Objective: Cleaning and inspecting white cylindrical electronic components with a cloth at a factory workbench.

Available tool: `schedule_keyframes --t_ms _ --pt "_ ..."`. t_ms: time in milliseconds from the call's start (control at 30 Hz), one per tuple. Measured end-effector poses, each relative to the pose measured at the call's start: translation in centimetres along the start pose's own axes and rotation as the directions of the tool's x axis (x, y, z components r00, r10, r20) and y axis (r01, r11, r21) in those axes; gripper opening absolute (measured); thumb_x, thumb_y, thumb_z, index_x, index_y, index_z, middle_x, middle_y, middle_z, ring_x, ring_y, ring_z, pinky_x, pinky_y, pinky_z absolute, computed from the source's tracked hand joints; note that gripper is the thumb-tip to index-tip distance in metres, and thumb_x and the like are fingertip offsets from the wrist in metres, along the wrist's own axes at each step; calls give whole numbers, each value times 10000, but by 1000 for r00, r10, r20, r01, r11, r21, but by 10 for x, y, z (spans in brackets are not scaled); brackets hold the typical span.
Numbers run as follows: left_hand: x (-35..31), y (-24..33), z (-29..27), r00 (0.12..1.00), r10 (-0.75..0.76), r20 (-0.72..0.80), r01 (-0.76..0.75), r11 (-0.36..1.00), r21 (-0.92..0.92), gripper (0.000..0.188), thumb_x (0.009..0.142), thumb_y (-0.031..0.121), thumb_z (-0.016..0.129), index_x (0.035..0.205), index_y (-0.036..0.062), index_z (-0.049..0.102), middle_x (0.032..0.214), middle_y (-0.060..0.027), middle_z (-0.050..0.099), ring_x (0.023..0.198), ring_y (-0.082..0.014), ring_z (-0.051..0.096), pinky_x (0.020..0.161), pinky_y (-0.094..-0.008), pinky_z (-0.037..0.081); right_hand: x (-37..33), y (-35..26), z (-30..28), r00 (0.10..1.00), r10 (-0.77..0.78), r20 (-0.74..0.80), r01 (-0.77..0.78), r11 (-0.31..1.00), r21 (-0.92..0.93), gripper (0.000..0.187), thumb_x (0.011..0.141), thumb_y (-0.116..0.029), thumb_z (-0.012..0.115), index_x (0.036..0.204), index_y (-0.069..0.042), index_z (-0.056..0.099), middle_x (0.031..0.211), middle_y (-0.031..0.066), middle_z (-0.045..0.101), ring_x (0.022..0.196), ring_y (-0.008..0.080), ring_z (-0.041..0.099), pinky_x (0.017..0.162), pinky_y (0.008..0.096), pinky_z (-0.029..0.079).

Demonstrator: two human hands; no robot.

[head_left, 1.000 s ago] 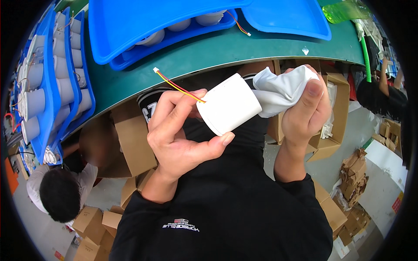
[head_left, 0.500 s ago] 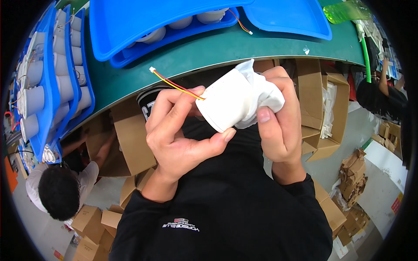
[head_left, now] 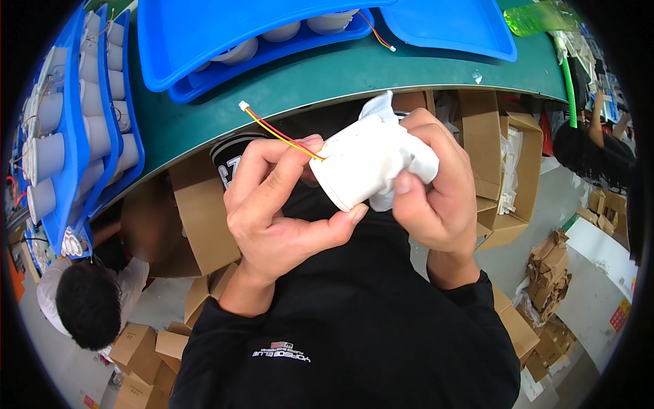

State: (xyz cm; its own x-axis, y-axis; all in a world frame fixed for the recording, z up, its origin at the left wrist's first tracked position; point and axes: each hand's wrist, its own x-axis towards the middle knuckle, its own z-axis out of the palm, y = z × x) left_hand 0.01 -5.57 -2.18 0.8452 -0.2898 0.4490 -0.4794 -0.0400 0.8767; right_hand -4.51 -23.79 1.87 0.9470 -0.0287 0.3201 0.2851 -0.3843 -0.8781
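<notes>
My left hand point(head_left: 276, 208) grips the closed end of a white cylindrical housing point(head_left: 354, 160), thumb below and fingertips above. Thin red and yellow wires point(head_left: 279, 134) come out of that end and finish in a small white connector. A crumpled white cloth point(head_left: 417, 160) is pinched between the thumb and fingers of my right hand point(head_left: 439, 184). The cloth presses against the other end of the housing, and one corner of it sticks up above. Whether part of the cloth is inside the housing cannot be made out. Both hands are held up in front of the table's near edge.
Blue trays point(head_left: 266, 41) of white cups lie on the green table point(head_left: 436, 75); more trays are stacked at the left point(head_left: 85, 129). A green bottle point(head_left: 541, 18) lies at the far right. Cardboard boxes point(head_left: 204, 218) stand below. A person point(head_left: 88, 300) is at the lower left.
The cloth has been pushed closer against the housing, with my right hand's thumb and fingers shifting slightly left. My left hand keeps its grip on the housing. The person at lower left has moved slightly.
</notes>
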Motion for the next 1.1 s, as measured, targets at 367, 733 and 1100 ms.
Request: schedule_keyframes --t_ms 367,733,1100 --pt "1 -2 -8 999 12 44 -13 1000 7 587 542 120 867 1057 -55 644 909 -98 600 726 -156 605 616 -253 538 5 -4 -5 994 -47 101 62 987 -145 241 648 9 614 877 14 540 794 137 535 693 301 516 608 359 441" --pt "0 -4 -10 999 17 32 -17 1000 5 567 544 125 868 1035 -57 651 912 -99 605 725 -159 606 621 -254 535 8 -2 -2 994 -75 83 84 990 -117 195 623 9 639 796 13 549 717 119 540 632 284 515 559 341 429" --pt "1 -4 -11 997 39 73 -41 999 18 578 536 105 860 1051 -51 651 885 -90 600 700 -151 593 597 -255 517 7 7 -7 994 -76 79 83 993 -88 156 625 10 640 761 17 565 671 112 534 583 265 507 527 337 412"
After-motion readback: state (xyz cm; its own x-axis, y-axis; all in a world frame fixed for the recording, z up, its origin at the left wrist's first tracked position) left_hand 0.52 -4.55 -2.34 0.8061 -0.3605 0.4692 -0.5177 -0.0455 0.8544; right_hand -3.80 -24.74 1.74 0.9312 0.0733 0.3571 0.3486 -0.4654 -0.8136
